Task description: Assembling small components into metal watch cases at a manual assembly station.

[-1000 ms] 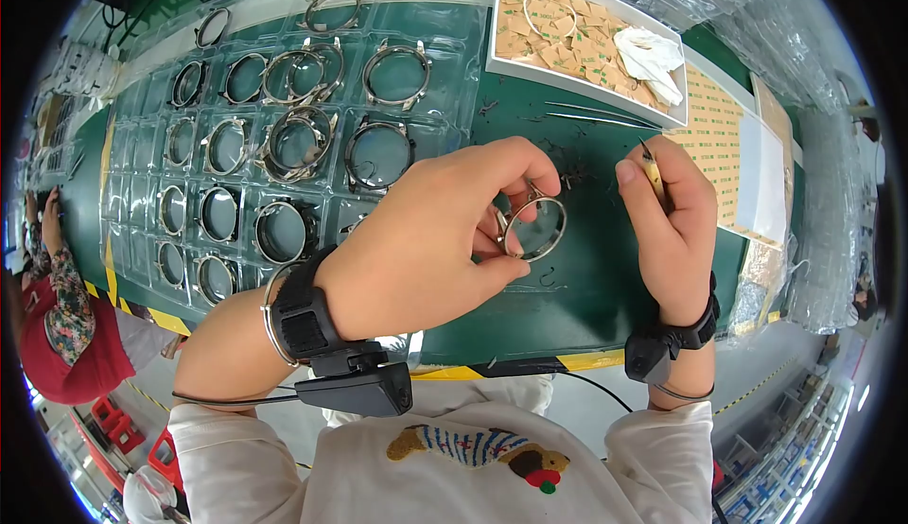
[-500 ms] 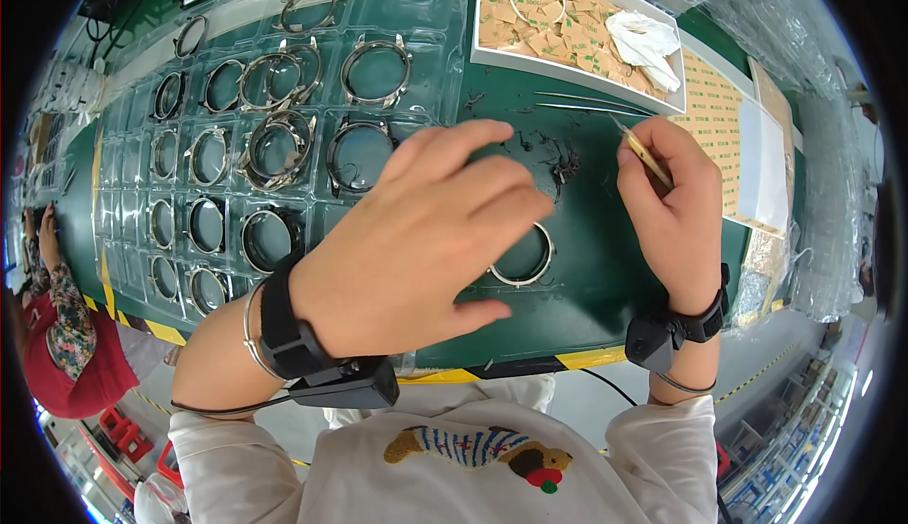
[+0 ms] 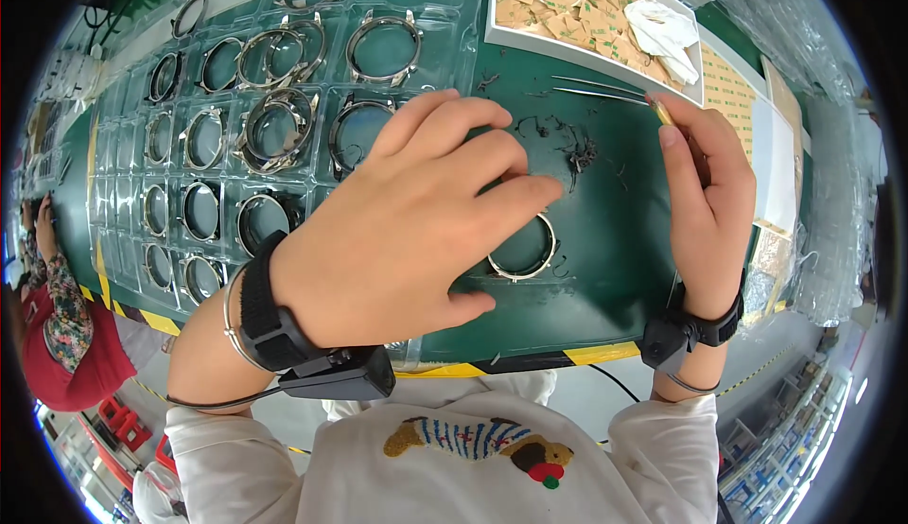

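My left hand (image 3: 407, 212) hovers palm down with its fingers spread, open. Under its index finger and thumb, a silver watch case ring (image 3: 547, 257) lies on the green table; its left part is hidden, and I cannot tell whether the fingers touch it. My right hand (image 3: 707, 179) is closed on a slim pointed tool with a yellowish handle (image 3: 664, 115), most of it hidden by the fingers. Beside that hand lie silver tweezers (image 3: 601, 92). Dark curly shavings (image 3: 581, 153) are heaped between my hands.
A clear plastic tray (image 3: 435, 27) with many watch case rings (image 3: 384, 48) fills the left. At the back stands a white box (image 3: 591, 54) of tan adhesive pieces and a crumpled white cloth (image 3: 662, 32). Yellow-black tape (image 3: 605, 354) marks the near edge. Another person (image 3: 71, 335) works far left.
The view has shifted slightly. My right hand has moved right with the pointed tool, its tip now less visible beside the tweezers. My left hand stays spread over the ring.
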`<control>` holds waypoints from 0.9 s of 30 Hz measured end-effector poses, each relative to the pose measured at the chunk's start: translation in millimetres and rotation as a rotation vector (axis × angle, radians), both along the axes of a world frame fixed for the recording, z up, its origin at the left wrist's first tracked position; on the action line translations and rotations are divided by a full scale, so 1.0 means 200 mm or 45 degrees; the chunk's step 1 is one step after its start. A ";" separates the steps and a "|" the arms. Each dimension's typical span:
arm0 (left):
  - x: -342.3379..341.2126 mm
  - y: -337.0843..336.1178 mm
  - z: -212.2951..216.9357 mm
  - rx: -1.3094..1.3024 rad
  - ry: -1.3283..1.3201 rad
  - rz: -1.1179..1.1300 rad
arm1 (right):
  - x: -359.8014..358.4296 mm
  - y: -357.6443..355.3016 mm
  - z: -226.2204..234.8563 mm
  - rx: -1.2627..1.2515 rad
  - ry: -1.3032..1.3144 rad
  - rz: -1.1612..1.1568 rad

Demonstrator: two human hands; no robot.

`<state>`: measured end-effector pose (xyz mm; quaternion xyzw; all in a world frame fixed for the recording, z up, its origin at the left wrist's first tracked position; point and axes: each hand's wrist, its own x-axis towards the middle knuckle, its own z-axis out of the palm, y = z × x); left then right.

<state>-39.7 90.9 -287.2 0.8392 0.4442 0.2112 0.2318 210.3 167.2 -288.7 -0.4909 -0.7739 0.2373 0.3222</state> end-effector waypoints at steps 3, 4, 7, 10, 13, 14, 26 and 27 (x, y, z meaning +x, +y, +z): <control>-0.01 0.00 0.00 -0.007 -0.030 0.003 | -0.01 -0.03 0.04 -0.143 0.090 -0.038; -0.01 0.00 0.00 -0.008 -0.016 -0.005 | -0.01 -0.04 0.07 -0.140 0.122 -0.050; 0.00 -0.01 0.00 -0.012 0.015 -0.015 | -0.01 -0.07 0.10 -0.137 0.188 -0.069; 0.00 -0.02 -0.01 0.058 0.059 -0.029 | 0.00 -0.10 0.08 -0.007 0.097 0.099; 0.01 -0.02 -0.01 0.029 0.030 0.027 | 0.00 -0.10 0.11 0.043 -0.091 0.373; 0.02 -0.02 -0.01 0.016 0.013 0.053 | -0.01 -0.10 0.12 0.070 -0.188 0.508; 0.02 -0.02 -0.03 -0.023 0.037 0.069 | -0.07 -0.11 0.03 -0.081 -0.249 0.874; 0.02 -0.02 -0.03 -0.024 0.036 0.072 | -0.07 -0.11 0.02 -0.082 -0.250 0.877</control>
